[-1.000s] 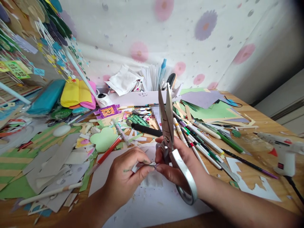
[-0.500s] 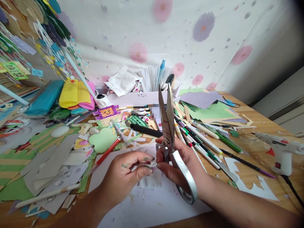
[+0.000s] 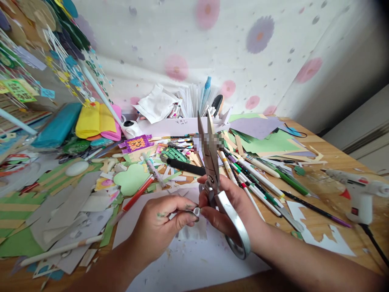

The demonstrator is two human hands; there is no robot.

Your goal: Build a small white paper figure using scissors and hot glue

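Note:
My right hand (image 3: 232, 209) holds a pair of silver scissors (image 3: 212, 174) with the blades pointing up and slightly apart. Pinched between the thumb and fingers of my left hand (image 3: 170, 223) is a small white paper piece (image 3: 197, 211), bent into a little loop. The thumb and fingertips of my right hand reach the same piece from the other side. Below the hands lies a white sheet of paper (image 3: 188, 267) with a smaller greyish-white scrap (image 3: 193, 231) on it. Dark and green smudges mark the left fingers.
Paper scraps (image 3: 69, 202) and a red pen (image 3: 138, 192) lie on the left. Several markers (image 3: 255, 186) and a white glue gun (image 3: 357, 190) with a cord are on the right. Behind stand a white box (image 3: 164, 127) and a black-handled cutter (image 3: 185, 166).
The scissors have tilted and shifted slightly left and down. My left fingertips have turned the white paper piece, so its loop now faces more toward me.

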